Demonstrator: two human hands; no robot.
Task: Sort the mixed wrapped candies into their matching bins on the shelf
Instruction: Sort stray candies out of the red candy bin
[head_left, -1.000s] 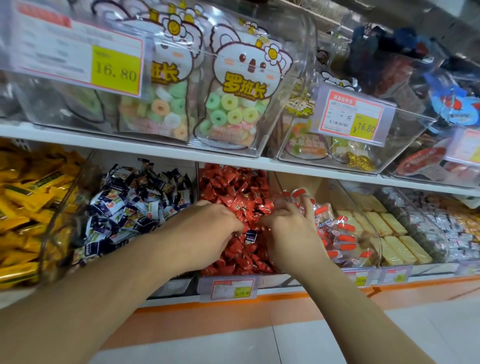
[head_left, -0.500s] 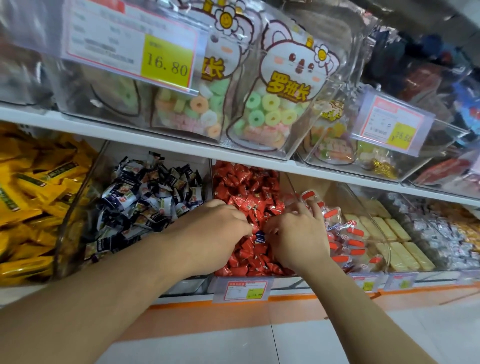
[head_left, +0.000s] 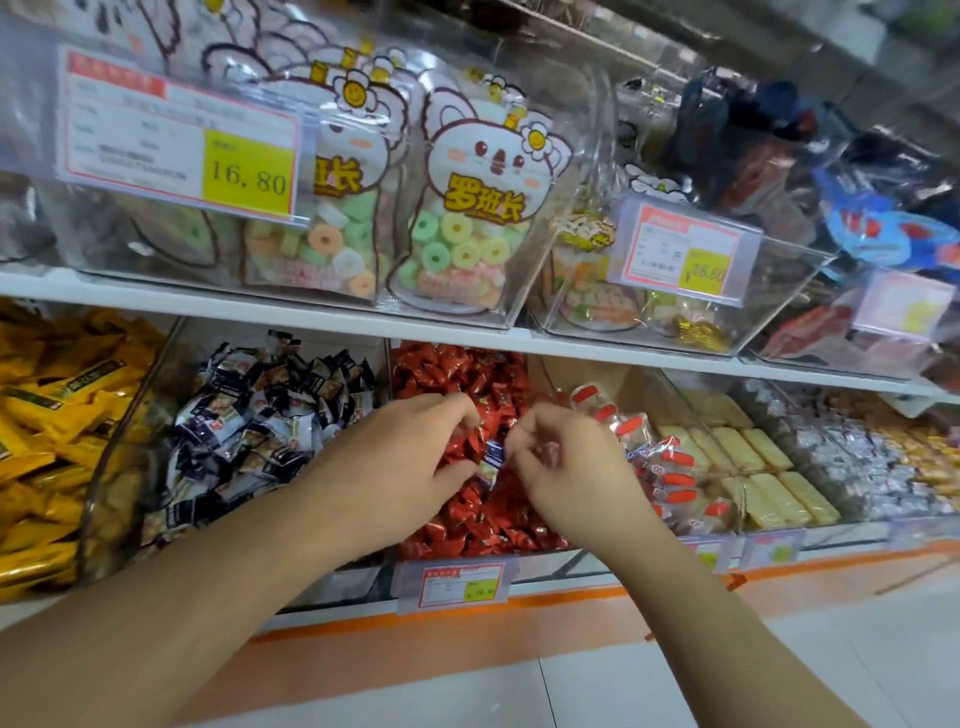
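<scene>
Stray candy (head_left: 491, 460) among bin's candies (head_left: 467, 374)

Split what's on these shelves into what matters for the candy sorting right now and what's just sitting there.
In play:
- left hand, pinching the stray dark-wrapped candy
- right hand, fingers curled, apparently empty
- red candy bin
- dark-wrapped candy bin, the likely match

Just there:
- yellow bars
- ring-candy bags
- price tag
- pale wafer packs

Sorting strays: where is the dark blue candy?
Head view, centre: the dark blue candy lies on the red candies, between the left hand and right hand.
</scene>
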